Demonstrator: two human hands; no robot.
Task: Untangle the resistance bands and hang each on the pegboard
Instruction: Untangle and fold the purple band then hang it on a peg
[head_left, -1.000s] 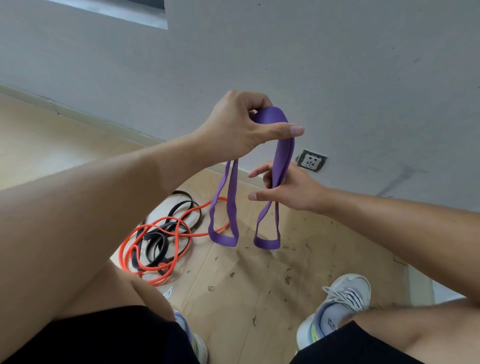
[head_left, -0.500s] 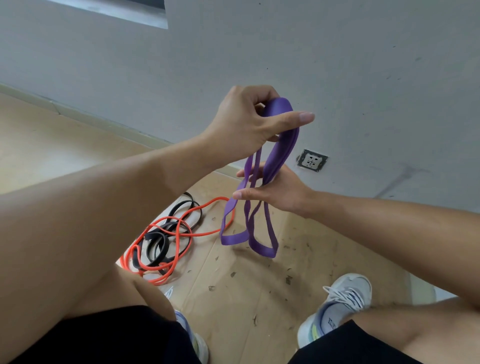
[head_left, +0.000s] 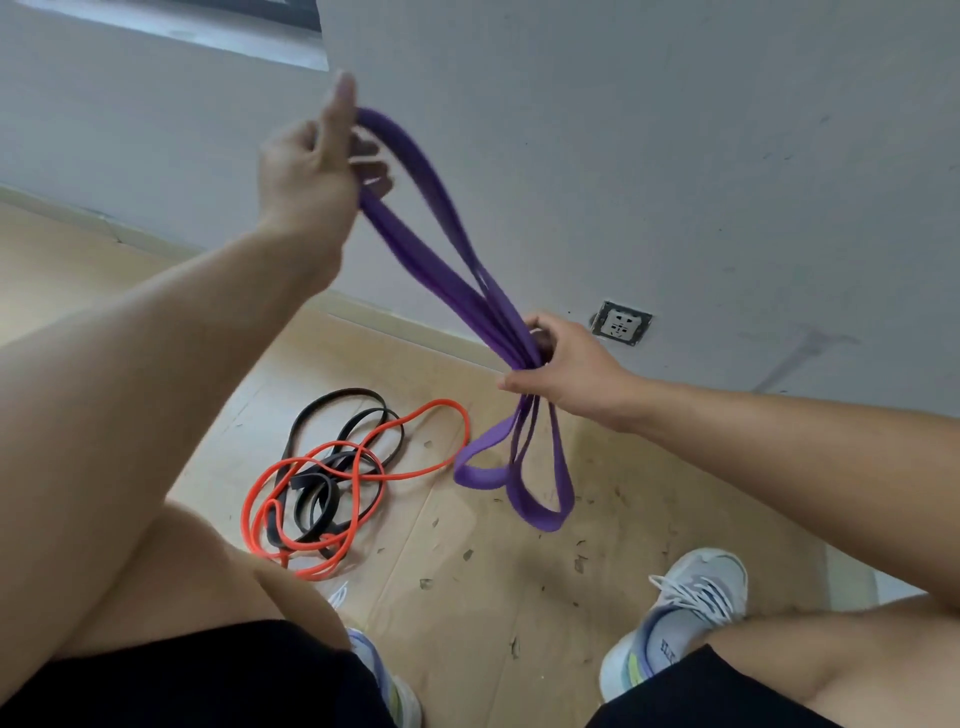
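Note:
A wide purple resistance band (head_left: 447, 249) is folded into several strands and stretched between my two hands. My left hand (head_left: 311, 166) grips its upper loop, raised high near the grey wall. My right hand (head_left: 566, 364) is closed around the gathered strands lower down, and two purple loops dangle below it. On the floor to the left lies a thin orange band (head_left: 363, 467) tangled with a black band (head_left: 322, 499). No pegboard is in sight.
The grey wall (head_left: 675, 156) has a low power socket (head_left: 622, 323). My knees, black shorts and two light sneakers (head_left: 680, 613) fill the bottom. Cardboard (head_left: 519, 571) with small debris covers the wooden floor.
My left hand has lifted up and to the left with the top of the purple band. My right hand has closed round the strands, so the band now stretches diagonally between them.

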